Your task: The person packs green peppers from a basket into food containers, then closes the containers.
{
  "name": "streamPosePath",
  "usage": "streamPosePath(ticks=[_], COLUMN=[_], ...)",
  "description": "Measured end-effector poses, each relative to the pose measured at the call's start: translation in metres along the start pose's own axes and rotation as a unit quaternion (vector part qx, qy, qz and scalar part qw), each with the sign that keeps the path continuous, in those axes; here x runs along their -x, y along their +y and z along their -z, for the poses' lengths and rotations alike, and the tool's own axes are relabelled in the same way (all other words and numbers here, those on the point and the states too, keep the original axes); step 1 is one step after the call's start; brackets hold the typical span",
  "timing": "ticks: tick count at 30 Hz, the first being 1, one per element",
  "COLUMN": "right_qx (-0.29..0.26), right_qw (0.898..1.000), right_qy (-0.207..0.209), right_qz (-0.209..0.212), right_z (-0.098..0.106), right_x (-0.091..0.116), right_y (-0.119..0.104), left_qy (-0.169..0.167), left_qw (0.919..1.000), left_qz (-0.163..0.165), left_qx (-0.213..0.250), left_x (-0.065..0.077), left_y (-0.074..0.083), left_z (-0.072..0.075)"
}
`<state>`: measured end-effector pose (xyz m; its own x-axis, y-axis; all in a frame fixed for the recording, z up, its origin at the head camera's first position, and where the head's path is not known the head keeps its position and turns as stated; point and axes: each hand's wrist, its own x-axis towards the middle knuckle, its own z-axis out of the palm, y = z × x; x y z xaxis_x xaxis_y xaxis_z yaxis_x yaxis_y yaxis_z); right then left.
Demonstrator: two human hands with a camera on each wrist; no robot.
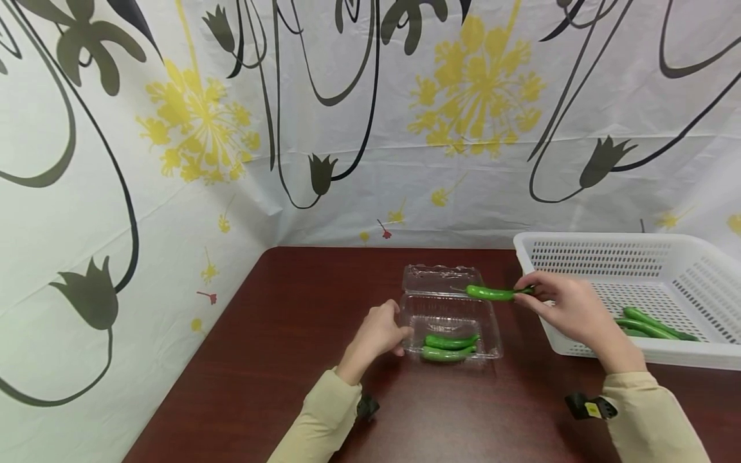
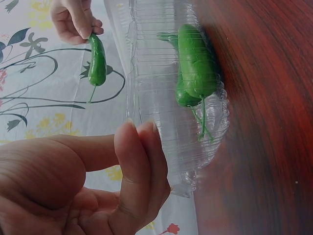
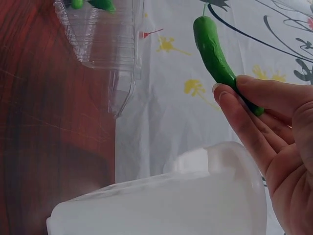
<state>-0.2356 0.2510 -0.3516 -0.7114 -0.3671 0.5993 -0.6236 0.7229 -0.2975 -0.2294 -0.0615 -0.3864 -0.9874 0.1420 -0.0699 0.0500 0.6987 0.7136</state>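
Observation:
My right hand [image 1: 570,308] pinches a green chili pepper [image 1: 489,293] by its narrow end, in the air between the box and the basket. In the right wrist view that pepper [image 3: 212,51] points its thick, thin-stemmed end away from the fingers. A clear plastic clamshell box [image 1: 492,328] stands with its lid raised at the back. Two more green chili peppers [image 1: 450,342] lie side by side along its front. My left hand [image 1: 376,331] is at the box's left edge, fingers loosely bent with nothing visible between them [image 2: 142,171]; whether they touch the box is unclear.
A white perforated plastic basket [image 1: 637,350] stands on the right, holding several green chili peppers [image 1: 651,325]. The dark red-brown table [image 1: 324,276] backs onto a white cloth [image 1: 359,193] with flower prints, which also hangs on the left.

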Motion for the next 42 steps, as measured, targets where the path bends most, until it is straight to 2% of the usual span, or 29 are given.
streamPosePath(ticks=[17, 42], right_qx=[-0.034, -0.058], right_qw=[0.998, 0.995], right_qy=[-0.035, -0.074], right_qz=[0.026, 0.020], right_z=[-0.016, -0.031], right_x=[-0.001, 0.000], right_y=[-0.003, -0.008], left_qy=[-0.005, -0.002], left_qw=[1.0000, 1.0000], left_qz=[0.002, 0.002], left_qx=[0.003, 0.007], left_x=[-0.001, 0.001], left_y=[0.000, 0.002], left_z=[0.001, 0.002])
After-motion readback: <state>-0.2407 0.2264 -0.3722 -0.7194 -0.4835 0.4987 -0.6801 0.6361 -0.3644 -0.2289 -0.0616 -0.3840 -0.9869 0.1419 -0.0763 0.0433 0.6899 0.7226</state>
